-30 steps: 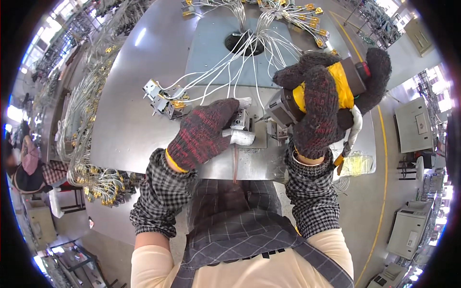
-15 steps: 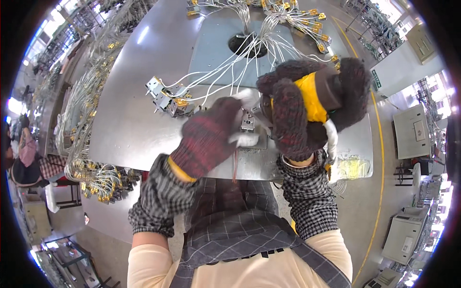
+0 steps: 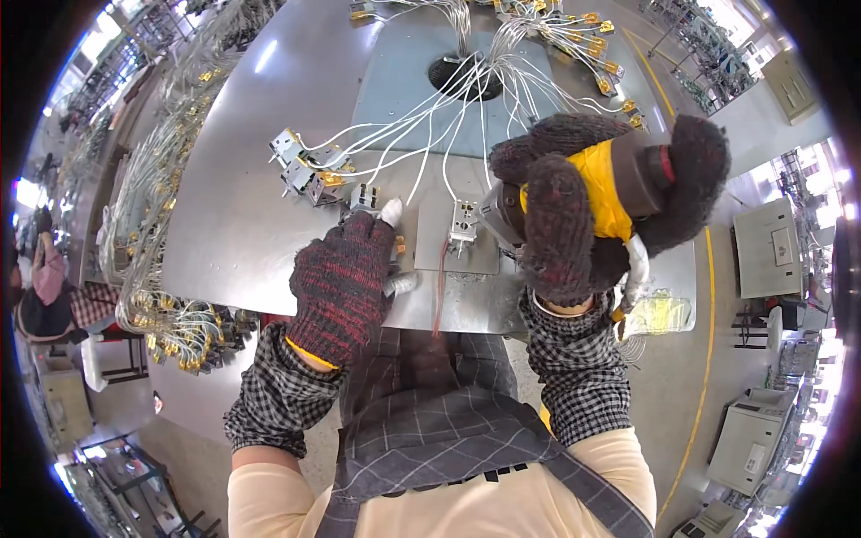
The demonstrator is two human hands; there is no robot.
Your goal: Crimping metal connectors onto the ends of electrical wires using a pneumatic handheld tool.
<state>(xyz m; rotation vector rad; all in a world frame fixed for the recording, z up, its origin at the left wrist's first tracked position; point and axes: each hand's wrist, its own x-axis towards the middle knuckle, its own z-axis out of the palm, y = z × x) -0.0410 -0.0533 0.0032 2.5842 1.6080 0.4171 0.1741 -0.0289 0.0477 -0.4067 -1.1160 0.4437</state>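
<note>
My left hand (image 3: 343, 278), in a dark red-black knit glove with white-wrapped fingertips, curls at the left of the work plate. A small metal part with orange bits (image 3: 398, 251) shows between its thumb and forefinger, mostly hidden by the glove. My right hand (image 3: 558, 233), gloved too, is wrapped round a brown hand-held tool (image 3: 633, 175) with yellow tape and a dark metal front end. That front end points left, close beside a small metal terminal block (image 3: 464, 224) with a white wire, which sits on a flat grey plate (image 3: 430, 242).
Several metal blocks on white wires (image 3: 309, 170) lie to the left. White wires fan out from a round dark hole (image 3: 462, 79) in the table (image 3: 233, 215). A red cord (image 3: 440, 296) hangs at the front edge. Bundled wire assemblies (image 3: 148, 233) hang at the far left.
My left hand has moved left, away from the terminal block, to the small metal parts beside it. The tool in my right hand has shifted slightly right.
</note>
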